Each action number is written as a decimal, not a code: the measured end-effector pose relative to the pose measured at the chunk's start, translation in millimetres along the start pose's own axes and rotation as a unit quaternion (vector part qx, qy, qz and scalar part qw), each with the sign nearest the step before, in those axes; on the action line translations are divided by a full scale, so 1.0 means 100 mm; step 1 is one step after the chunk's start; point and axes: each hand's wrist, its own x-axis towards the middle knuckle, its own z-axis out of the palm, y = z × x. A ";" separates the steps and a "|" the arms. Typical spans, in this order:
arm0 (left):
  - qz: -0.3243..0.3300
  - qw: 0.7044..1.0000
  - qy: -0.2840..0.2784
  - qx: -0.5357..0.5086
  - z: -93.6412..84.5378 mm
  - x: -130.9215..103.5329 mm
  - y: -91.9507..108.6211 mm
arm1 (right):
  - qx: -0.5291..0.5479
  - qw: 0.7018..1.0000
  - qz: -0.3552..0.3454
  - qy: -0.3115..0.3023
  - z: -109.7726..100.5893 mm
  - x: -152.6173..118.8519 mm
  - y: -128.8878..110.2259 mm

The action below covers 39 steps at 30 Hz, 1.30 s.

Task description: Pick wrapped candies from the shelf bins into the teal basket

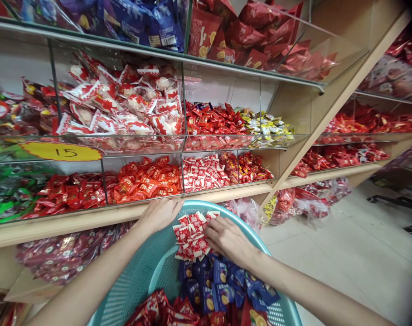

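through my remote feed, my left hand (161,213) rests where the pale wooden shelf edge (90,220) meets the round teal perforated plastic basket (133,276), probably for steadiness; its grip i cannot tell. my right hand (226,237) curls its fingers over small red-and-white wrapped sweets (190,235) inside, any pinch hidden.
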 end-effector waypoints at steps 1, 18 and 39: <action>-0.002 1.000 -0.001 -0.004 0.00 0.00 0.00 | 0.005 1.000 0.006 -0.002 -0.01 -0.01 0.01; 0.006 1.000 0.004 0.001 0.04 0.01 -0.03 | 0.045 0.998 0.028 0.022 -0.13 -0.01 0.09; 0.001 1.000 0.002 0.008 0.01 0.00 -0.02 | 0.107 0.976 0.178 -0.058 0.20 1.20 1.28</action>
